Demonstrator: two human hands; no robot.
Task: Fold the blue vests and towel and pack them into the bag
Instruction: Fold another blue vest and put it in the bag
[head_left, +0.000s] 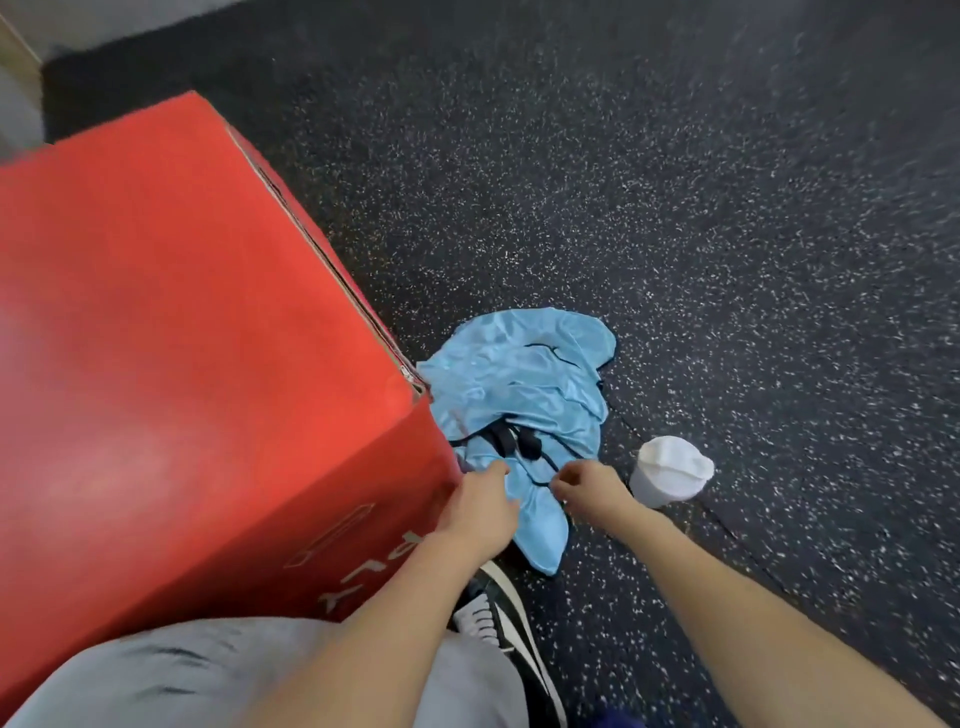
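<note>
- The dark rubber floor flecked with white (675, 182) carries everything here; it looks grippy, so thin cloth will likely drag on it rather than slide.
- A big red padded box with white lettering (182, 338) stands on your left, and its near corner touches the edge of the cloth heap.
- The crumpled pile of light-blue vests with thin black trim (524, 374) lies on the floor just right of that box. The fabric looks light, limp and a little slick, so expect it to sag and slip; take it by a hem or shoulder edge rather than bunching the middle.
- A rolled white towel (667, 470) rests on the floor just right of the pile, apart from it. It should be soft, thicker and easy to grasp around its body.
- Your left hand (480, 512) lies on the near blue edge, beside the box; whether it has pinched the cloth I cannot tell.
- Your right hand (584, 488) hovers at the same edge, fingers curled, seemingly about to pinch the black trim; a hold is not clear.
- No bag shows, and nothing looks folded yet.
</note>
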